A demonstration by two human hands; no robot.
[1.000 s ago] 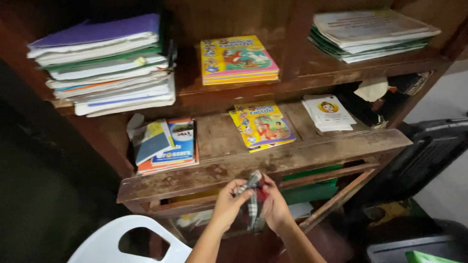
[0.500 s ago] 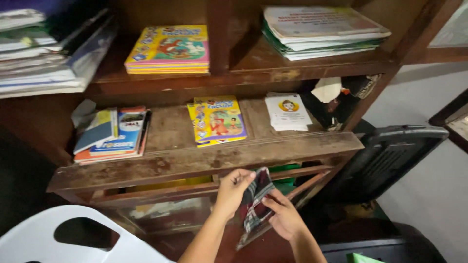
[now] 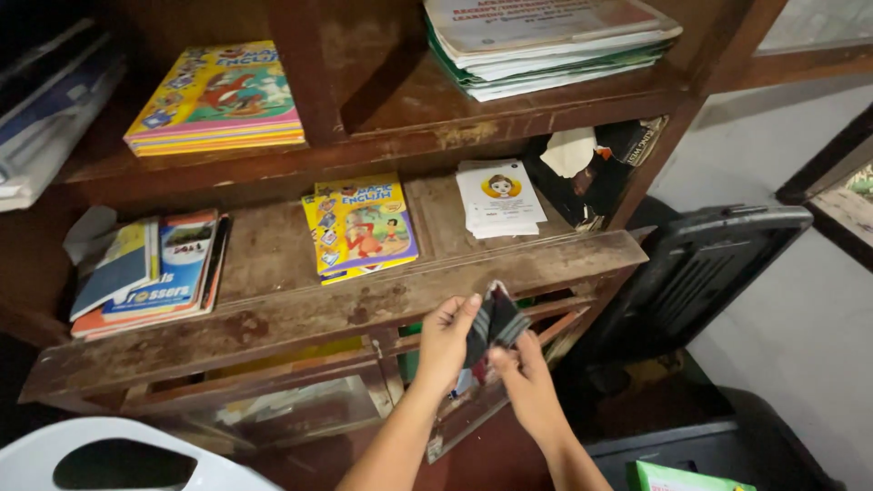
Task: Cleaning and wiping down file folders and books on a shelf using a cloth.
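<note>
My left hand and my right hand together hold a small dark folded cloth in front of the lower edge of a worn wooden bookshelf. The left fingers pinch its upper left side, the right fingers grip it from below. Just above the cloth, on the middle shelf, lie a yellow picture book and a thin white booklet.
A stack of colourful books and a pile of papers lie on the upper shelf. More books sit at the left. A dark plastic crate leans at the right, a white plastic chair stands at bottom left.
The view has shifted right and closer to the shelf. My hands have risen a little, and the cloth looks folded smaller between them.
</note>
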